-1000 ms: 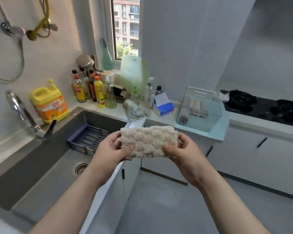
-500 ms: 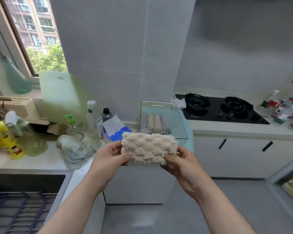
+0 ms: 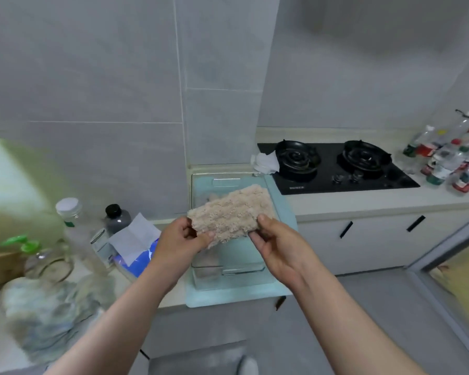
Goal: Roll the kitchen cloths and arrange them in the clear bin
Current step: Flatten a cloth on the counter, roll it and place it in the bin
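While the person stands at the counter, both hands are raised in front of the chest with a beige, nubby kitchen cloth (image 3: 229, 213) stretched between them. The left hand (image 3: 183, 239) pinches the cloth's near left corner, thumb on top and fingers curled beneath. The right hand (image 3: 278, 246) grips the right end, thumb pressed on the edge and fingers tucked under. The cloth lies fairly flat, not rolled, and slants so that its far corner rises away from the right hand. Directly below and just beyond both hands sits the clear bin (image 3: 229, 274), resting on a pale teal mat (image 3: 279, 286); the cloth hangs over the bin's open top, and whether it touches the rim I cannot tell. Beyond the right hand and off to its right is a black two-burner gas hob (image 3: 333, 169), with a crumpled white rag (image 3: 266, 162) at its nearer corner and a cluster of plastic bottles (image 3: 450, 163) farther right. To the left of the left hand lie a blue tissue pack (image 3: 136, 250), a dark-capped bottle (image 3: 116, 216), a white-capped clear bottle (image 3: 71, 212) and a blurred heap of greyish cloth (image 3: 52, 307).
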### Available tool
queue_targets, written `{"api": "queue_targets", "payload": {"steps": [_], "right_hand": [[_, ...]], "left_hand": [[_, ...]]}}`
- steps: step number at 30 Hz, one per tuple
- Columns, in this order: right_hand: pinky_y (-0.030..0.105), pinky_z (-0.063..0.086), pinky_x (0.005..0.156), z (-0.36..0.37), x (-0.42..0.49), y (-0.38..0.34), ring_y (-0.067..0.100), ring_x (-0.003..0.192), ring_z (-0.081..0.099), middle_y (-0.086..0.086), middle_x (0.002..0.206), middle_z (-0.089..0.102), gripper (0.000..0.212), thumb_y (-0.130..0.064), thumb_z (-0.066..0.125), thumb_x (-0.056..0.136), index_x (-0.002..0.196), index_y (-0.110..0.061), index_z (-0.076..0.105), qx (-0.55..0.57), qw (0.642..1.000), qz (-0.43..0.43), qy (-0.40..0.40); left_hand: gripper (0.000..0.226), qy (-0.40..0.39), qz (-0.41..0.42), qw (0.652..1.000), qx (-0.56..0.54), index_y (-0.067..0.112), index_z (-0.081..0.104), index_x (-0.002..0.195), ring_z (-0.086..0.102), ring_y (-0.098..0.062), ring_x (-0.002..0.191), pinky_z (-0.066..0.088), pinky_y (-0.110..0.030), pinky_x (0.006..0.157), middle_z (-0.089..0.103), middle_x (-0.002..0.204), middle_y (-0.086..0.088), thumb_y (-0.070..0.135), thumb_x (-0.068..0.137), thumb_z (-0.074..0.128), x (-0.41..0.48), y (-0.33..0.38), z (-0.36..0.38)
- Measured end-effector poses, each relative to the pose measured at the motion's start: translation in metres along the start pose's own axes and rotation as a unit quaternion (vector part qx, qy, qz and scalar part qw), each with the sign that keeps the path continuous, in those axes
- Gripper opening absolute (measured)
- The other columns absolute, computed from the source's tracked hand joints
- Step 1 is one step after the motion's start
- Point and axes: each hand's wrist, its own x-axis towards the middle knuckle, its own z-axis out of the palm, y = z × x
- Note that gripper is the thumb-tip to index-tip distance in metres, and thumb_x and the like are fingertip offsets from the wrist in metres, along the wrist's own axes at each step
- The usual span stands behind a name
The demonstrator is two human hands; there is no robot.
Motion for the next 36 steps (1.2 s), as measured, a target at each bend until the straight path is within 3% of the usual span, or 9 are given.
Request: {"api": "queue_targets", "payload": {"steps": [6, 10, 14, 19, 22, 27, 32, 34, 36], "right_hand": [[0.05, 0.05, 0.095, -0.024, 0.096, -0.004, 0.029, 0.094, 0.068, 0.015, 0.105, 0.071, 0.027, -0.003, 0.045, 0.097, 0.12, -0.007, 0.06, 0.011, 0.997, 0.08, 0.01], [0.053, 0.051, 0.092, -0.043, 0.152, 0.006, 0.035, 0.103, 0.066, 0.021, 0.11, 0.069, 0.032, 0.006, 0.046, 0.092, 0.114, -0.005, 0.066, -0.021, 0.985, 0.145, 0.086], [0.04, 0.058, 0.058, -0.053, 0.181, 0.034, 0.031, 0.074, 0.067, 0.02, 0.087, 0.07, 0.029, -0.003, 0.039, 0.098, 0.105, 0.002, 0.066, -0.161, 0.94, 0.244, 0.177], [0.033, 0.056, 0.049, -0.05, 0.204, 0.066, 0.026, 0.061, 0.065, 0.017, 0.077, 0.069, 0.034, -0.012, 0.037, 0.099, 0.096, 0.0, 0.069, -0.325, 0.868, 0.328, 0.18], [0.021, 0.044, 0.045, -0.046, 0.216, 0.081, 0.017, 0.056, 0.052, 0.007, 0.069, 0.058, 0.038, -0.021, 0.035, 0.102, 0.079, -0.007, 0.062, -0.379, 0.839, 0.337, 0.198], [0.024, 0.039, 0.053, -0.039, 0.218, 0.092, 0.015, 0.065, 0.048, 0.007, 0.077, 0.053, 0.031, -0.02, 0.028, 0.106, 0.099, -0.009, 0.056, -0.416, 0.822, 0.32, 0.22], [0.032, 0.051, 0.07, -0.043, 0.209, 0.101, 0.022, 0.077, 0.06, 0.014, 0.1, 0.068, 0.039, -0.008, 0.027, 0.1, 0.099, -0.009, 0.066, -0.432, 0.829, 0.31, 0.175], [0.03, 0.05, 0.072, -0.04, 0.213, 0.108, 0.022, 0.081, 0.06, 0.014, 0.109, 0.066, 0.037, -0.008, 0.03, 0.098, 0.117, -0.007, 0.062, -0.498, 0.801, 0.288, 0.169], [0.032, 0.05, 0.086, -0.037, 0.215, 0.109, 0.027, 0.102, 0.061, 0.014, 0.121, 0.06, 0.035, -0.015, 0.041, 0.096, 0.126, -0.007, 0.056, -0.628, 0.723, 0.236, 0.166]], "left_hand": [[0.024, -0.034, -0.01, 0.99, 0.134, 0.019, 0.065, 0.089, 0.061, 0.003, 0.072, 0.047, -0.011, 0.066, 0.071, 0.081, 0.01, 0.009, 0.073, 0.08, 0.051, -0.022, 0.026], [0.012, 0.076, 0.023, 0.976, 0.204, 0.027, 0.064, 0.087, 0.059, -0.002, 0.085, 0.044, -0.018, 0.074, 0.066, 0.088, 0.012, 0.017, 0.085, 0.069, 0.078, -0.043, 0.012], [0.008, 0.139, -0.073, 0.973, 0.171, 0.022, 0.063, 0.097, 0.061, -0.021, 0.089, 0.053, -0.037, 0.08, 0.062, 0.089, 0.006, 0.022, 0.094, 0.055, 0.1, -0.073, -0.001], [0.017, 0.05, -0.1, 0.988, 0.108, 0.017, 0.053, 0.088, 0.047, 0.0, 0.071, 0.039, -0.013, 0.066, 0.053, 0.083, 0.002, 0.023, 0.101, 0.044, 0.114, -0.083, 0.01], [0.016, 0.027, -0.104, 0.992, 0.07, 0.027, 0.053, 0.098, 0.054, 0.004, 0.086, 0.041, -0.015, 0.075, 0.056, 0.095, 0.011, 0.033, 0.102, 0.039, 0.114, -0.085, 0.014], [0.018, 0.011, -0.102, 0.994, 0.043, 0.038, 0.05, 0.108, 0.052, 0.017, 0.093, 0.038, 0.002, 0.067, 0.058, 0.109, 0.014, 0.033, 0.103, 0.034, 0.113, -0.085, 0.008], [0.02, -0.006, -0.105, 0.993, 0.045, 0.042, 0.049, 0.11, 0.053, 0.015, 0.095, 0.042, -0.005, 0.071, 0.058, 0.111, 0.017, 0.035, 0.103, 0.032, 0.114, -0.09, 0.004], [0.02, -0.016, -0.112, 0.993, 0.042, 0.045, 0.048, 0.111, 0.054, 0.013, 0.098, 0.043, -0.012, 0.076, 0.058, 0.111, 0.019, 0.039, 0.102, 0.032, 0.115, -0.093, 0.001], [0.019, -0.026, -0.118, 0.992, 0.04, 0.048, 0.048, 0.11, 0.054, 0.011, 0.1, 0.044, -0.018, 0.08, 0.058, 0.111, 0.021, 0.042, 0.101, 0.032, 0.116, -0.092, -0.001]]}}
